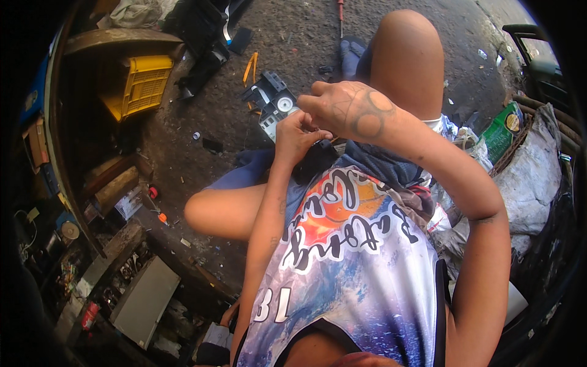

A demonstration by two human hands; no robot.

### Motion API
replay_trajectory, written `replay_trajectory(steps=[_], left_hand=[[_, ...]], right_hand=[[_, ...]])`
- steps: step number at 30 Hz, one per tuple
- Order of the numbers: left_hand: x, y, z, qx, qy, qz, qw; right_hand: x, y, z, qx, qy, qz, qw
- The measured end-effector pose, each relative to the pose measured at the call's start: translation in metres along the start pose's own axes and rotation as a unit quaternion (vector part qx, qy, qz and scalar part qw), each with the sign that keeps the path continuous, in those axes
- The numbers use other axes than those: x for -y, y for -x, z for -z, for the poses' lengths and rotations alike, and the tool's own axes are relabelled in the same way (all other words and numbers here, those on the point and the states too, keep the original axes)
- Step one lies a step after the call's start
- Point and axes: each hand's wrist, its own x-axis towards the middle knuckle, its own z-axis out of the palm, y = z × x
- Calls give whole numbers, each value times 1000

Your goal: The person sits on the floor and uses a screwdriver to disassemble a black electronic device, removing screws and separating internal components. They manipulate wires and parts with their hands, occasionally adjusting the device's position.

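My left hand (295, 139) is closed, its thumb pointing right beneath my other hand. A small part seems to be at its fingertips, but I cannot make out what. Just above it, my right hand (347, 110) is curled into a closed grip with the knuckles up; its fingers hide whatever they hold. Beyond my hands lies a grey and black plastic mechanism (268, 93) with a white round wheel (284, 104), partly covered by my fingers. I cannot tell whether either hand touches it. A black object (319, 158) rests by my lap, below my hands.
A screwdriver (341, 17) with a red handle lies ahead, near my foot. Yellow strips (250, 68) and black plastic pieces (205, 70) are on the dirty ground. A yellow crate (144, 85) stands left. White sacks (529, 177) and a green bag (502, 133) are piled right.
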Motion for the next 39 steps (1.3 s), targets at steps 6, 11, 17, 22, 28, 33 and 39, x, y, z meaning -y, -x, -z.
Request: replay_trajectory(steps=[6,11,17,22,28,33,39], left_hand=[[-5,-1,27,57,-98,-28,993],[-12,11,30,104,-259,-84,957],[1,15,21,126,-338,-228,904],[-11,8,37,220,-184,-154,946],[-10,15,43,47,-260,-128,956],[-18,12,45,80,-317,-124,937],[-21,13,36,67,-338,-78,935]], right_hand=[[-24,13,54,-216,12,24,976],[-32,31,78,-260,-43,21,964],[-40,33,50,-279,-111,-8,954],[-31,41,51,-284,-104,-30,953],[-31,55,19,-268,-158,-72,948],[-19,50,1,-241,-191,-86,948],[-2,55,-23,-230,-209,-130,942]])
